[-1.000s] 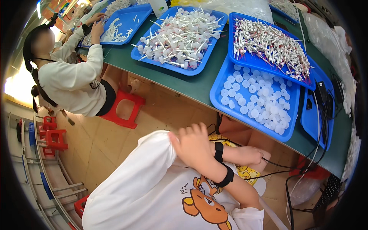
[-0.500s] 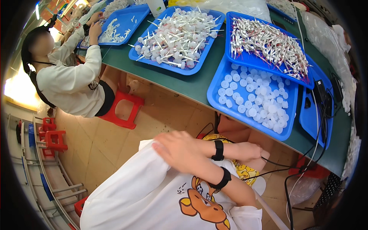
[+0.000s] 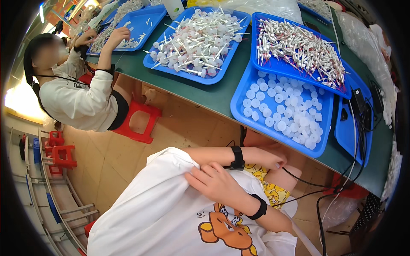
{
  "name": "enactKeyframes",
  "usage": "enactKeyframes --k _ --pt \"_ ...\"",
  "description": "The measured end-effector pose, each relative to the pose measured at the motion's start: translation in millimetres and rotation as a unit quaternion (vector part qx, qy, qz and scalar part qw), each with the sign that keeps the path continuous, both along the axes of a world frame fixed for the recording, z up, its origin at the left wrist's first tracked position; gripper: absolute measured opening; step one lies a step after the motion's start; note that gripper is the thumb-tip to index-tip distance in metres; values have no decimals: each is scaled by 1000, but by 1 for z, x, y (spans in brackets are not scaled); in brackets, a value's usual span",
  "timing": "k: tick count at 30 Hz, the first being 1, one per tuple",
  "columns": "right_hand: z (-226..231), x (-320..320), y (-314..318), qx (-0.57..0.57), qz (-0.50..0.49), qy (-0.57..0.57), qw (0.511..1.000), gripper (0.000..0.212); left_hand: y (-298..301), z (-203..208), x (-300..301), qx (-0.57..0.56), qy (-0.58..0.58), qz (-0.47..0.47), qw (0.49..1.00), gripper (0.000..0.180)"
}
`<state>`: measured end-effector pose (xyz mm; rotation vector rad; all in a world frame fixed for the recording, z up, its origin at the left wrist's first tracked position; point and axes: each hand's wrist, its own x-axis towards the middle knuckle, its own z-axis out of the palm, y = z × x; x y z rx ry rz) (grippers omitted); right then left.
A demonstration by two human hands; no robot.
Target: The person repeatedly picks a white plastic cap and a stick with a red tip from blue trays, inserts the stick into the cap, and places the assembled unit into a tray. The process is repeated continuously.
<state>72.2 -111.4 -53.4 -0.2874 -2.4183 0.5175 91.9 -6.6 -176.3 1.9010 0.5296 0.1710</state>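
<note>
My left forearm lies across my body. At its end my left hand (image 3: 268, 158) is closed, fingers curled in, over my lap. A black cable (image 3: 307, 182) runs right from beside its fingertips; whether the hand grips anything is hidden. My right hand (image 3: 215, 183) reaches over to the left sleeve (image 3: 173, 162) of my white T-shirt (image 3: 145, 209), its bent fingers pinching the cloth near the hem. Each wrist wears a black band, the left one (image 3: 236, 158) and the right one (image 3: 259, 207). Neither hand touches the trays on the table.
On the green table (image 3: 205, 96) stand a blue tray (image 3: 149, 64) of white sticks with round caps, a tray (image 3: 239, 106) of translucent discs and an overlapping tray (image 3: 260, 64) of thin wired white parts. A co-worker (image 3: 77, 98) sits left on a red stool (image 3: 147, 128). Cables hang right.
My right hand has slid down from the top of the sleeve, its fingers now bent at the cloth. My left forearm has shifted slightly up and left. The co-worker's hands have lifted apart.
</note>
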Motion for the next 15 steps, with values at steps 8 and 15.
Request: enactKeyframes --k 8,15 --pt "-25 29 0 -31 -1 -195 980 59 10 2 -23 -196 102 50 974 20" --pt "-47 19 -11 -171 -61 -177 967 29 15 -10 -31 -110 44 72 990 21"
